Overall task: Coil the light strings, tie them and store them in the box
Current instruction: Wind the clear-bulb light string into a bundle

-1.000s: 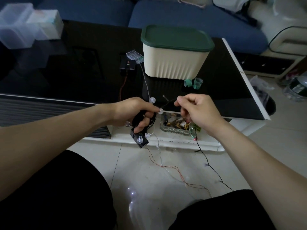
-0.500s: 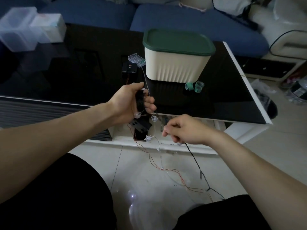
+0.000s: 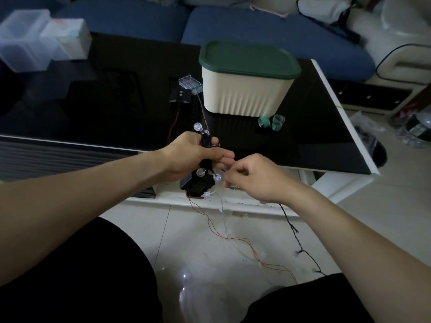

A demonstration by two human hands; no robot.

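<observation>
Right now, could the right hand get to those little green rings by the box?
Probably yes. The green rings lie bare on the black table, in front of the box, with nothing between them and the right hand. But its fingers pinch the black wire, so it would have to let go first.

The box [image 3: 247,89] stands lidded toward the far right of the black table [image 3: 93,108], blocking a straight reach across that side. Just beside its left wall lie a clear battery case [image 3: 190,83] and a black one [image 3: 180,96], their wires trailing over the near edge. Two green rings [image 3: 271,122] sit at the box's front. Left of the cases the glass looks bare, though it is dim. Loose wires [image 3: 233,238] cross the floor between the knees.
</observation>
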